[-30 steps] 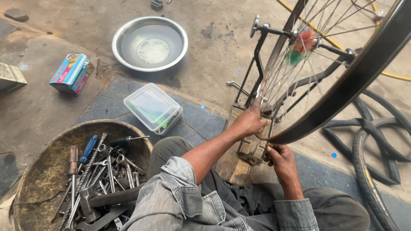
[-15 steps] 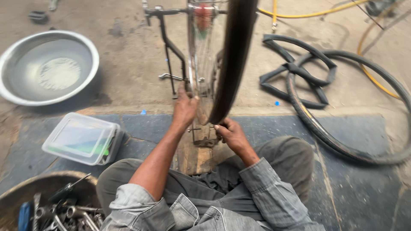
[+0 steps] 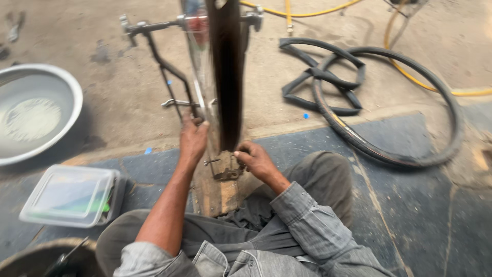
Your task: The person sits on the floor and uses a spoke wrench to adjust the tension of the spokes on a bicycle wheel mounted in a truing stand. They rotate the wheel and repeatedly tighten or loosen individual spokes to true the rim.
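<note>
A bicycle wheel [image 3: 225, 77] stands edge-on in a metal truing stand [image 3: 169, 72] in front of me. My left hand [image 3: 193, 139] rests against the rim's left side, fingers curled on the rim and stand arm. My right hand [image 3: 256, 160] is at the wheel's bottom, fingers pinched on something small at the rim; what it is cannot be made out. Below the wheel sits the stand's metal base on a wooden block [image 3: 219, 184]. My legs in grey trousers frame the block.
A steel basin [image 3: 56, 133] lies at the left. A clear plastic box [image 3: 66, 197] sits near my left knee, and a tool tub's rim [image 3: 31, 259] shows at the bottom left. Black tyres and a tube [image 3: 359, 97] lie at the right, with a yellow hose [image 3: 410, 72].
The view has swung right, so the wheel now appears edge-on and centred. Both hands stay at the rim's lower part; the tool tub has slid almost out of view.
</note>
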